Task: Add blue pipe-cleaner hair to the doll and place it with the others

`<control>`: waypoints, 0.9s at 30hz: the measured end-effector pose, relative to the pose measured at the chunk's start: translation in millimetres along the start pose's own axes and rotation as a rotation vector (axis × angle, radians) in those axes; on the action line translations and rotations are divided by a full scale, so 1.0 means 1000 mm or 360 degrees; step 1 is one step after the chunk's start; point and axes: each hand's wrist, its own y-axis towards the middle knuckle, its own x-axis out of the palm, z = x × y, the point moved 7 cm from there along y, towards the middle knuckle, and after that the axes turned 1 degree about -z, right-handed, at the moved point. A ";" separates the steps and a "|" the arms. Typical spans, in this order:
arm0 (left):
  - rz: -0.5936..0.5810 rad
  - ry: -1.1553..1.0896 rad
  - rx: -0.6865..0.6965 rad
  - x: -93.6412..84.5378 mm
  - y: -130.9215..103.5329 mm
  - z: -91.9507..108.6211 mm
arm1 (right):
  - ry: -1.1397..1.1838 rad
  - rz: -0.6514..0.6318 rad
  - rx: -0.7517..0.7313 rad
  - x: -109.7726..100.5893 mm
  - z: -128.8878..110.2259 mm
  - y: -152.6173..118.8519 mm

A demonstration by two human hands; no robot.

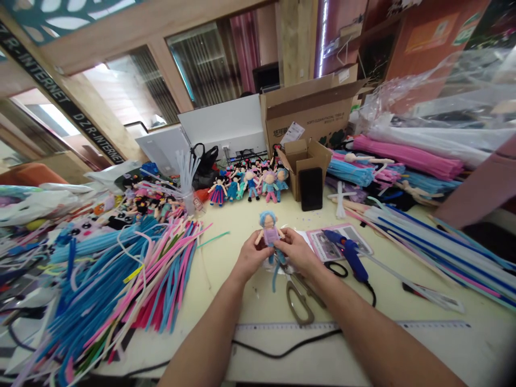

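Note:
Between my two hands, at the middle of the table, is a small pipe-cleaner doll with blue hair, a lilac top and blue legs. My left hand is closed on its left side, and my right hand pinches it from the right. A loose blue pipe cleaner hangs below the doll's legs. Under my hands lies a pair of scissors, its blades partly hidden. A blue glue gun rests to the right of my right hand, near a pink-edged card.
Bundles of coloured pipe cleaners cover the left side; more long ones lie at right. Finished dolls stand at the back beside a cardboard box and a black phone. A ruler and a black cable run along the front.

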 end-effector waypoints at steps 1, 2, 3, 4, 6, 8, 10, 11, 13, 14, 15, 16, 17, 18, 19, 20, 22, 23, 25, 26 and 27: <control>0.0002 0.0007 0.0008 0.000 0.000 0.001 | -0.0006 -0.0005 0.0000 0.000 0.001 0.000; 0.0003 0.0013 0.0015 0.001 -0.001 0.001 | -0.0006 -0.0010 0.0002 -0.001 0.001 0.000; -0.0001 0.0020 0.0025 0.001 -0.001 0.002 | 0.0002 -0.0013 0.0004 -0.001 0.001 0.001; -0.0005 0.0027 0.0041 0.002 -0.001 0.003 | 0.0015 -0.0016 0.0009 -0.001 0.001 0.001; 0.0000 0.0031 0.0076 0.003 -0.002 0.004 | 0.0045 -0.0016 0.0010 -0.001 -0.001 0.001; 0.0026 0.0015 0.0089 0.003 -0.002 0.005 | 0.0050 -0.0012 -0.0007 -0.001 -0.004 0.001; 0.0045 -0.0017 0.0040 0.003 -0.002 0.003 | 0.0036 0.0013 -0.0043 -0.001 -0.007 0.000; 0.0048 -0.0042 0.0001 0.003 -0.002 0.002 | 0.0023 0.0036 -0.0065 -0.002 -0.009 0.000; 0.0034 -0.0096 -0.0060 0.003 -0.002 0.000 | -0.0007 0.0087 -0.0101 -0.004 -0.011 0.000; 0.0028 -0.0111 -0.0074 0.003 -0.002 0.000 | -0.0017 0.0105 -0.0111 -0.005 -0.012 0.000; 0.0025 -0.0107 -0.0076 0.002 -0.002 0.000 | -0.0021 0.0114 -0.0116 -0.005 -0.012 0.000; 0.0027 -0.0083 -0.0070 0.002 -0.002 0.001 | -0.0018 0.0113 -0.0119 -0.006 -0.012 0.001; 0.0037 -0.0044 -0.0060 0.001 -0.002 0.001 | -0.0008 0.0104 -0.0119 -0.006 -0.012 0.001; 0.0053 0.0000 -0.0046 0.000 -0.001 0.001 | 0.0002 0.0093 -0.0121 -0.006 -0.013 0.001; 0.0070 0.0039 -0.0031 -0.001 -0.001 0.001 | 0.0008 0.0080 -0.0124 -0.006 -0.013 0.001; 0.0084 0.0069 -0.0015 -0.002 -0.001 0.001 | 0.0005 0.0072 -0.0131 -0.005 -0.013 0.001; 0.0103 0.0127 0.0018 -0.002 0.000 -0.001 | -0.0012 0.0067 -0.0149 -0.006 -0.013 0.002; 0.0109 0.0161 0.0036 -0.002 0.000 -0.002 | -0.0017 0.0069 -0.0156 -0.006 -0.013 0.002; 0.0122 0.0224 0.0075 -0.001 0.000 -0.003 | -0.0015 0.0071 -0.0167 -0.006 -0.013 0.002; 0.0129 0.0249 0.0097 0.000 0.000 -0.002 | -0.0013 0.0069 -0.0174 -0.006 -0.014 0.003; 0.0135 0.0263 0.0117 0.000 0.000 -0.001 | -0.0017 0.0065 -0.0183 -0.006 -0.014 0.003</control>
